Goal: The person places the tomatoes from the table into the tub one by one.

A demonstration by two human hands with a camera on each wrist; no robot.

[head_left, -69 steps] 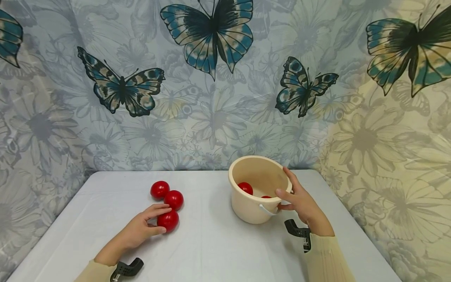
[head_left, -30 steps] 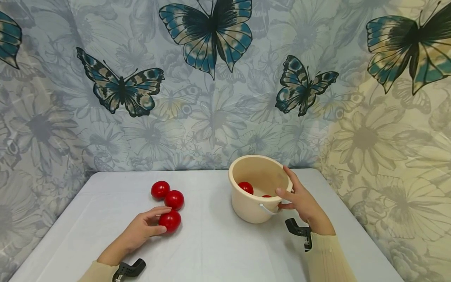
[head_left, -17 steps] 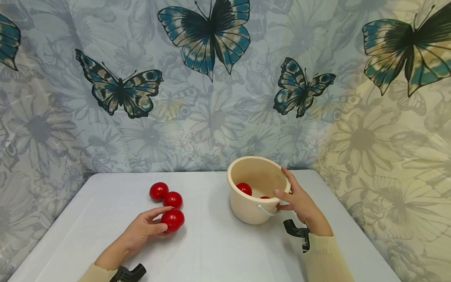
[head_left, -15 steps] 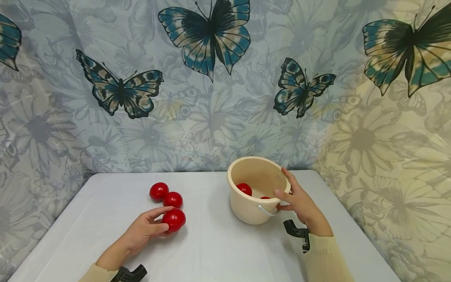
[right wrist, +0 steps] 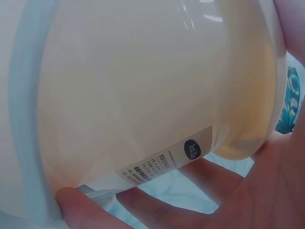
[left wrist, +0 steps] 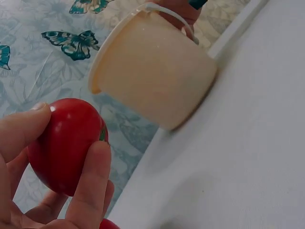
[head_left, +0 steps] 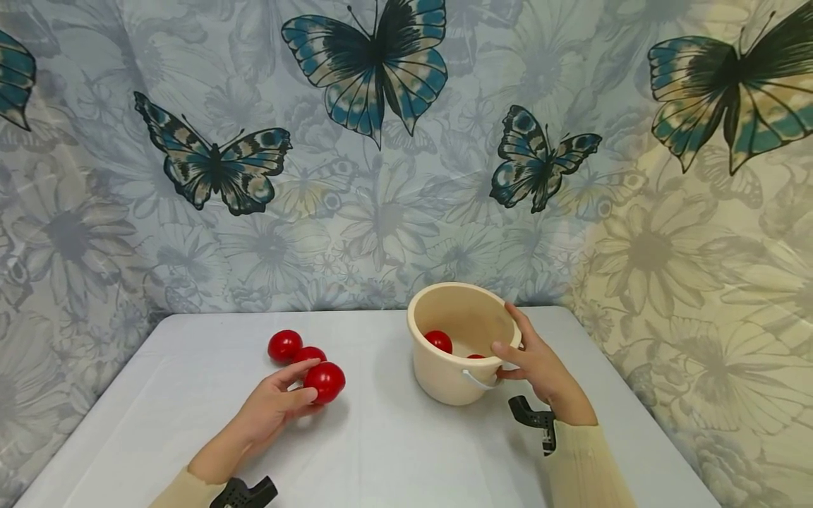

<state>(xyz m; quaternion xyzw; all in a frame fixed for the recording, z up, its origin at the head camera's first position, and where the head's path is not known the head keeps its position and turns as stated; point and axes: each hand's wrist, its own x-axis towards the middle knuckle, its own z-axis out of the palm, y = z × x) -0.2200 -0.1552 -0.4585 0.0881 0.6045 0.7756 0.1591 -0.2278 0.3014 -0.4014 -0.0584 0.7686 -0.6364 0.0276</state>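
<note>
My left hand (head_left: 269,409) holds a round red tomato (head_left: 325,383) between thumb and fingers, just above the table. The left wrist view shows this tomato (left wrist: 66,143) with a bit of green at one side. Two more red tomatoes, one at the back (head_left: 284,346) and one partly hidden behind the held one (head_left: 308,355), lie on the table. My right hand (head_left: 549,374) grips the right side of a cream bucket (head_left: 444,381) at its rim. Inside the bucket are a red tomato (head_left: 438,341) and part of another (head_left: 476,357).
The white table (head_left: 394,451) meets a wall covering (head_left: 387,233) printed with butterflies and flowers. A pale handle (head_left: 476,381) hangs down the bucket's front. A printed label (right wrist: 167,157) is on the bucket's side in the right wrist view.
The left hand has moved right and up with the front tomato, away from its earlier spot, and it now covers part of the middle one. The right hand and bucket have stayed in place.
</note>
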